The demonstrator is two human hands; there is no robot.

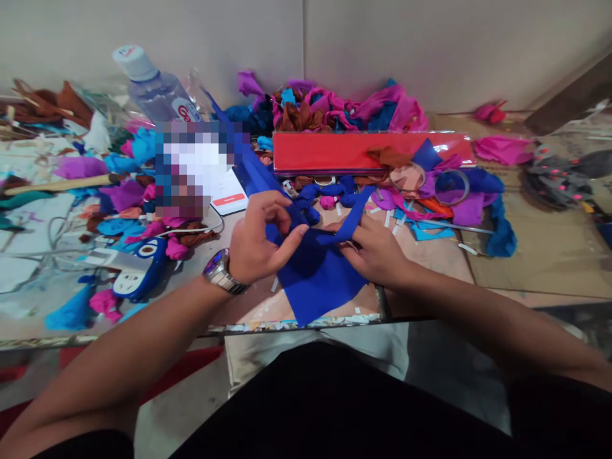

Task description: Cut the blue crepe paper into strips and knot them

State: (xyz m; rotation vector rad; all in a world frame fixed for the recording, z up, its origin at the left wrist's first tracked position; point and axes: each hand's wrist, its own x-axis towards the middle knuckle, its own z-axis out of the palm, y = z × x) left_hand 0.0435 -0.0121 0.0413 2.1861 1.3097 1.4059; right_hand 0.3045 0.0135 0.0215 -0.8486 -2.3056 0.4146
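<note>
A deep blue sheet (318,274), thin like crepe paper or cloth, hangs over the table's front edge below both hands. My right hand (377,248) is closed on its upper part, with a folded strip of the blue sheet passing over the fingers. My left hand (262,239), with a metal watch (222,271) on its wrist, is over the sheet's left side; its fingers are bent and the thumb stands apart from them. Just beyond the hands lies a bunched, knotted blue piece (306,207) with a small pink knot (329,202).
A red packet (329,152) lies behind the hands. To the left are a water bottle (160,92), a phone (229,194) and a blue-and-white gadget (141,268) with cables. Tape rolls (452,187) lie right, near cardboard (535,255). Coloured scraps (329,108) crowd the back.
</note>
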